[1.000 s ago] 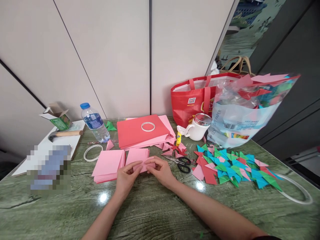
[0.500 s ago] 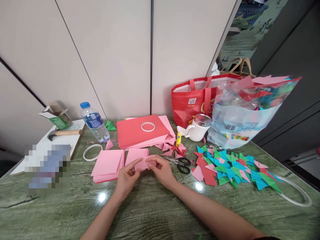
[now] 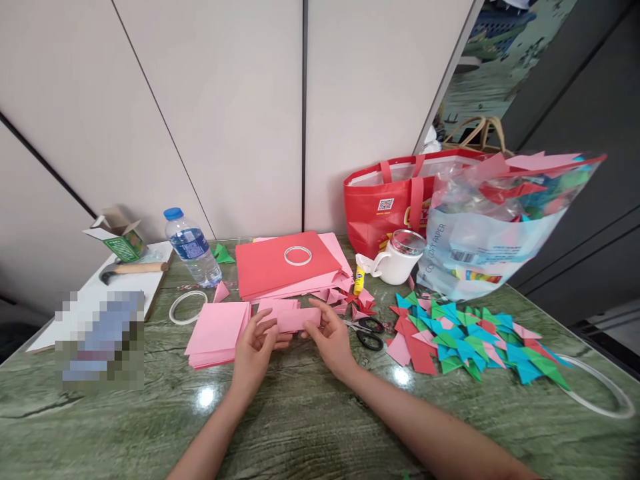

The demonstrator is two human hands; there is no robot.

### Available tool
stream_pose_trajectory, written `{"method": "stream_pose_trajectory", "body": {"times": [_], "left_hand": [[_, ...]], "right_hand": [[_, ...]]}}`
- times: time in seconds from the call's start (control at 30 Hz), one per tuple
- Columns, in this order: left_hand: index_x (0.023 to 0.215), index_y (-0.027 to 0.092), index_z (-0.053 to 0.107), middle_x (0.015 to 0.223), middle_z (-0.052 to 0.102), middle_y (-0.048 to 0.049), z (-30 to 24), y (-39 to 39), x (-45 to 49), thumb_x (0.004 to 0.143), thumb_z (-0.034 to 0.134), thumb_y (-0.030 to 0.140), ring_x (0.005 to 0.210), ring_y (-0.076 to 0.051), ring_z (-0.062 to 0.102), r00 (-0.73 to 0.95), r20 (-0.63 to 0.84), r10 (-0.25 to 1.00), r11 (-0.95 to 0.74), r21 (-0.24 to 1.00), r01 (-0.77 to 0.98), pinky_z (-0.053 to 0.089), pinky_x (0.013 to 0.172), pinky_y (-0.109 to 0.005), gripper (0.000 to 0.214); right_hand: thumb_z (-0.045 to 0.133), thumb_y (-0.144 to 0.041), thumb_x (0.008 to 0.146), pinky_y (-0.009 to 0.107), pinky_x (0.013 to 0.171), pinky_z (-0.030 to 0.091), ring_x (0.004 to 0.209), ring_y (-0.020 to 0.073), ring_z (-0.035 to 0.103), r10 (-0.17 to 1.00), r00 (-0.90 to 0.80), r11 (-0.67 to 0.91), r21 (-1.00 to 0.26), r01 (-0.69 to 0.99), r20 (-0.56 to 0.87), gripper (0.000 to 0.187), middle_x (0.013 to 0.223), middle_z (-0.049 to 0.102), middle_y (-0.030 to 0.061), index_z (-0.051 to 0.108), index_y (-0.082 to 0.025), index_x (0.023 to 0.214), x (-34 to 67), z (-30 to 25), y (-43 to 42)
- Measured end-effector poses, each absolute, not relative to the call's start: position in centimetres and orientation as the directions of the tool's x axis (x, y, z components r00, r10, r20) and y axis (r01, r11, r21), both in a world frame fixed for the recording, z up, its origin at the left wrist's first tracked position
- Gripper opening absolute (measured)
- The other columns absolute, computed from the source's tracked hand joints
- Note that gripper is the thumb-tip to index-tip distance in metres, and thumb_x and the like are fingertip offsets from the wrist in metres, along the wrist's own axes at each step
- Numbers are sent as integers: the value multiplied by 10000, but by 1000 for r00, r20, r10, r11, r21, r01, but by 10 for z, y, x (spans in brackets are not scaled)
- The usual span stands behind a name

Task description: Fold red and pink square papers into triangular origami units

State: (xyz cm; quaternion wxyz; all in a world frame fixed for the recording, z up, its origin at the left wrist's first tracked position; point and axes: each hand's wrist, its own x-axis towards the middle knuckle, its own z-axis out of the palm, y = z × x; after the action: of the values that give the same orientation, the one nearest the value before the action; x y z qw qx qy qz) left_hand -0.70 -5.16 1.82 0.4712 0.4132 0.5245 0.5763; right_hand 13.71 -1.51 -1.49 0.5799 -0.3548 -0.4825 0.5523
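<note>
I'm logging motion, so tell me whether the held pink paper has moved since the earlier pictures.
Yes: the held pink paper has shifted slightly up and to the right in view, nearer the red sheet.

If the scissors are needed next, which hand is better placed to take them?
Probably the right hand: the scissors lie close by its outer side, while the left hand is farther off, beyond the held pink paper.

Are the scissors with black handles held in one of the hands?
No, the scissors lie on the table beside the right hand, which pinches a pink paper.
</note>
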Motion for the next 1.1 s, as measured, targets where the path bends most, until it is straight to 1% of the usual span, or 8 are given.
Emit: {"method": "stream_pose_trajectory", "body": {"times": [0.07,0.13,0.3,0.4,0.53,0.7,0.97,1.1], "left_hand": [[1101,141,496,756,699,-67,17,-52,-6,691,647,441,611,-229,696,-180,-82,980,63,992,-107,587,583,-382,530],[1086,120,499,693,705,-67,16,-53,-6,702,628,469,582,-233,693,-166,-111,980,90,988,-123,585,573,-384,534],[1059,134,528,823,714,-82,16,-51,-9,734,612,435,782,-236,696,-210,-29,977,-2,990,-144,568,742,-409,451],[1053,153,540,841,691,-58,17,-51,-10,714,632,414,799,-226,688,-237,21,971,-39,997,-69,565,758,-410,437],[1019,196,558,909,642,-36,19,-53,-9,666,672,385,768,-194,682,-314,107,943,-89,994,70,568,730,-343,417],[959,207,567,954,620,-32,15,-55,-7,657,690,341,795,-187,672,-327,177,928,-161,984,75,568,716,-313,353],[1166,216,533,1229,566,-90,11,-57,-5,731,632,341,966,-213,639,-227,169,959,-158,985,66,529,830,-317,463],[1222,229,492,1172,596,-89,13,-59,-3,738,629,324,962,-206,640,-236,186,954,-171,982,82,534,810,-306,512]], "right_hand": [[610,-310,761,298,604,545,669,152,591,981,-75,152,-950,-271,179,301,976,597,54,554,-224,1044,138,-14,-16],[590,-317,785,314,664,542,708,167,611,974,-89,183,-952,-245,210,209,901,616,45,577,-216,968,139,-13,-18],[550,-292,824,340,803,499,915,206,608,935,-159,289,-942,-171,316,119,944,663,69,629,-210,860,140,-6,-22],[551,-291,825,346,832,482,926,205,613,920,-200,302,-936,-179,336,121,961,669,76,639,-208,833,140,-2,-24],[569,-328,810,356,852,476,959,210,606,903,-251,294,-927,-234,350,143,1001,655,82,633,-212,866,140,-1,-26],[623,-305,767,364,884,466,1001,215,583,880,-280,321,-915,-246,384,212,1048,625,91,622,-221,961,140,-6,-26],[649,-252,743,368,903,456,1049,219,544,871,-239,376,-895,-239,429,262,1071,586,87,630,-232,1003,139,-8,-23],[650,-231,739,356,880,476,1072,221,526,867,-258,370,-898,-238,426,284,1103,553,88,620,-234,1022,140,-5,-23]]}}
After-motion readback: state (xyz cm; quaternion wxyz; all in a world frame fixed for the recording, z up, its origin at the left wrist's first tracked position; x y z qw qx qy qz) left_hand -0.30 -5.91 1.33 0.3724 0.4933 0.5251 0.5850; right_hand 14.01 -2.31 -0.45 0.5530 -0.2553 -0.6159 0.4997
